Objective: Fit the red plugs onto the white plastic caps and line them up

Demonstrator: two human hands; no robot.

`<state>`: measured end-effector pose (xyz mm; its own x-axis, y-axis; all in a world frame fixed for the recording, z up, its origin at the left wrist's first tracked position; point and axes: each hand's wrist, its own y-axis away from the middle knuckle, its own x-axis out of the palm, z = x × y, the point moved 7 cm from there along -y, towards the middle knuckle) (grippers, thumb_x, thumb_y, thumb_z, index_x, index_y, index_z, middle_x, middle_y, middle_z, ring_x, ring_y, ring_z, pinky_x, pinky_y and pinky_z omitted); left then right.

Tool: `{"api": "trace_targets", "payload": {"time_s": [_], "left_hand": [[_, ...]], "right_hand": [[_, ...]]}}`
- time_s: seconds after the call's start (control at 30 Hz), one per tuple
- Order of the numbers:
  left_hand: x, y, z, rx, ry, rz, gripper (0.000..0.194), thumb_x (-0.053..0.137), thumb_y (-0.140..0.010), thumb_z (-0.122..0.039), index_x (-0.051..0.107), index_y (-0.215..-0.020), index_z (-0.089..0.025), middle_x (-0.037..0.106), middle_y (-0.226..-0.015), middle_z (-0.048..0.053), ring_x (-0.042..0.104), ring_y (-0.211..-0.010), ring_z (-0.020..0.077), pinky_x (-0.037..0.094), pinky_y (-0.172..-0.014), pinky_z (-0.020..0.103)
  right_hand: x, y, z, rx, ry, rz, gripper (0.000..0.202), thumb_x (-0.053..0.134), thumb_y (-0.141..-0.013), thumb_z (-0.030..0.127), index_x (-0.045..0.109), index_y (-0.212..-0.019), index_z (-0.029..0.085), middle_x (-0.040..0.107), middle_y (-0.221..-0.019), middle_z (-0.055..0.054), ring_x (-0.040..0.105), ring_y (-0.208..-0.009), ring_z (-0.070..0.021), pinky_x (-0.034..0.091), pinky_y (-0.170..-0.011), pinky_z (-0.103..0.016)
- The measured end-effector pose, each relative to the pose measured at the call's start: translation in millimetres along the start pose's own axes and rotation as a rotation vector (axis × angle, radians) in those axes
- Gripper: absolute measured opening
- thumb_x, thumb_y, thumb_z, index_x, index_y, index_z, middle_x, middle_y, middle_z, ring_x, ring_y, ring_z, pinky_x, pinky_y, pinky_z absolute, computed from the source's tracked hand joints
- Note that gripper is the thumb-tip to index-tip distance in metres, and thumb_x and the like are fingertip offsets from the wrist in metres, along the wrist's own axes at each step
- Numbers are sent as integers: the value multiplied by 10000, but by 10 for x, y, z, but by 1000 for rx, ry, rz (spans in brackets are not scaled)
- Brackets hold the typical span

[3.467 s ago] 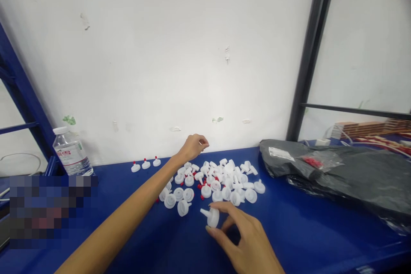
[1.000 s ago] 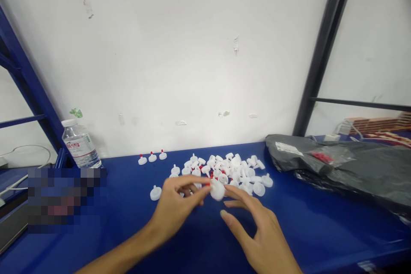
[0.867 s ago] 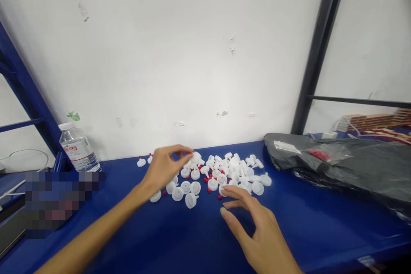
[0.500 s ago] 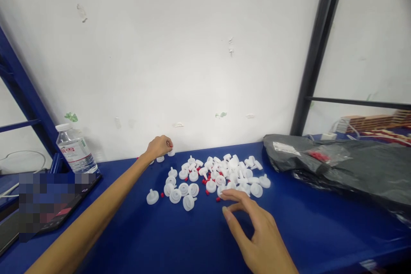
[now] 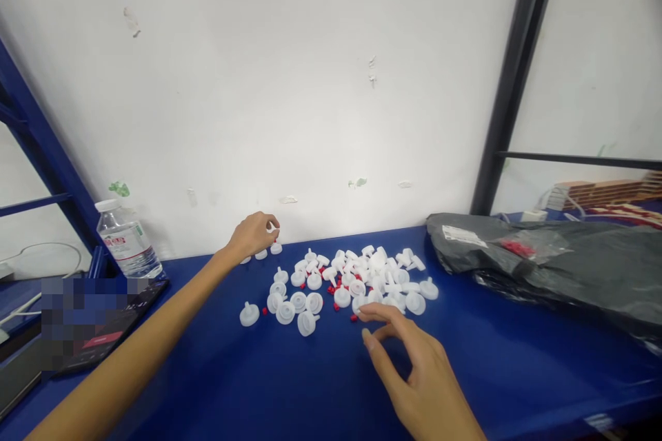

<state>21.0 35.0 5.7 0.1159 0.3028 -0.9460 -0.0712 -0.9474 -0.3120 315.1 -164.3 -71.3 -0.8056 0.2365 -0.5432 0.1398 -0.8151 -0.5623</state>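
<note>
At the back of the table my left hand (image 5: pixel 253 234) hovers with thumb and index finger slightly apart. Just below those fingertips stands a white nozzle cap (image 5: pixel 276 249) with a red tip on top. More white caps (image 5: pixel 261 254) are partly hidden under the hand, in a row by the wall. My right hand (image 5: pixel 414 365) is open, thumb and fingers curved apart, in front of a pile of white nozzle caps (image 5: pixel 376 265). Beside its fingertips lies a small red tip (image 5: pixel 354 318). Other red tips (image 5: pixel 265 311) are scattered among the loose caps (image 5: pixel 285 313).
A water bottle (image 5: pixel 128 241) and a dark phone-like device (image 5: pixel 111 334), partly blurred out, are on the left. A grey plastic bag (image 5: pixel 517 258) with a clear packet of red pieces (image 5: pixel 518 249) lies on the right of the blue table (image 5: pixel 269 386). The wall (image 5: pixel 289 117) bounds the back.
My left fingers have parted and lifted slightly away from the red-tipped cap, which stays standing. My right hand has barely moved. The view has shifted a little.
</note>
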Motion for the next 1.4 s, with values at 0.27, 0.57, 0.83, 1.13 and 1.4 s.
{"api": "trace_targets", "payload": {"time_s": [0.27,0.57,0.83,1.13,1.4], "left_hand": [[45,1054,7,133,285,636,378,686,-744,-556,756,-914,-226,723,-721,22,646,-583,181,409,-508,238],[-148,1161,188,126,565,488,317,665,-817,-466,749,-735,-172,677,-658,17,555,-475,106,400,-502,212],[-69,1610,-925,60,980,438,248,696,-805,-421,795,-883,-207,745,-688,42,636,-531,155,384,-435,206],[-129,1531,-945,49,976,197,370,581,-874,-501,743,-964,-181,730,-742,46,605,-516,143,464,-527,248],[172,1274,166,-24,495,247,421,641,-801,-540,769,-1028,-210,728,-823,35,640,-779,215,468,-712,289]], "right_hand": [[5,1,3,5,-11,20,235,514,-973,337,619,-1178,292,741,-1056,-4,718,-830,-154,586,-714,-246],[49,12,15,-19,18,52,218,522,-970,339,676,-1108,270,749,-1013,-21,719,-822,-166,586,-733,-251],[83,12,109,-54,54,92,444,719,-843,412,618,-1267,331,751,-1074,-19,718,-980,-237,588,-880,-369],[29,6,135,-123,49,41,299,654,-904,322,650,-1200,281,755,-901,-6,722,-853,-200,576,-881,-351],[35,6,83,-15,55,25,249,725,-843,371,714,-1073,275,755,-978,-30,712,-914,-233,591,-805,-349]]}}
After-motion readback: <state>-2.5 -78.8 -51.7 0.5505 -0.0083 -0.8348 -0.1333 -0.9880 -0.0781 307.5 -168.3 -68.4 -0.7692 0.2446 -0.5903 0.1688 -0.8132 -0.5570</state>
